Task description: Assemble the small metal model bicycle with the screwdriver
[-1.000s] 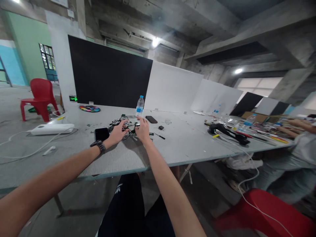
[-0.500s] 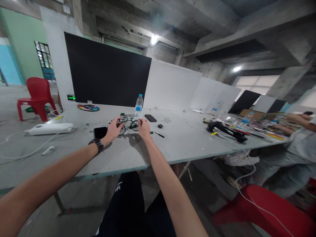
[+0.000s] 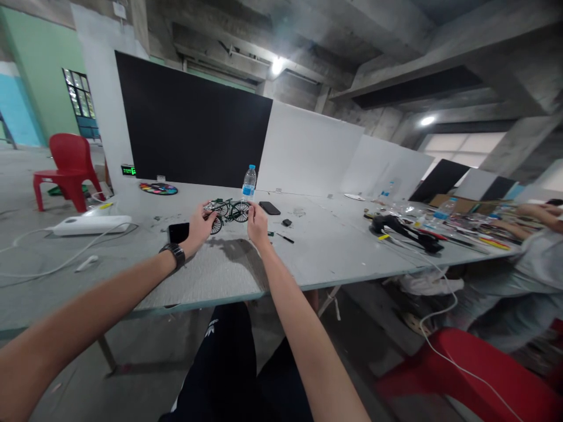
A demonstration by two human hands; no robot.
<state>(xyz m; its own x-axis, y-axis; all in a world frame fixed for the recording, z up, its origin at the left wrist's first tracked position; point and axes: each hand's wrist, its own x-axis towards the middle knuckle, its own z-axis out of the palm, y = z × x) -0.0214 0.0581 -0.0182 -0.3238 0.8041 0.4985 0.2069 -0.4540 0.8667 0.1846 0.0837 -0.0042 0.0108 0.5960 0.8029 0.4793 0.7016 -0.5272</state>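
Between my two hands is a small dark green model bicycle with thin spoked wheels. Three wheel-like rings show on it, one partly behind my fingers. My left hand pinches its left end, near the lower wheel. At the right end, the fingers of my right hand are closed on the edge of the right wheel. A shadow falls on the table below the model, which seems held just above the surface. My fingertips are partly hidden by the hands themselves.
A water bottle stands behind the model. Around my hands lie a black phone, another dark phone, a small black block and a screwdriver. Left are a power strip and a colourful palette. A co-worker's arm is far right.
Both hands have lifted the model bicycle a little, and it has tilted slightly. My right hand has turned more upright at the right wheel. The view has shifted slightly.
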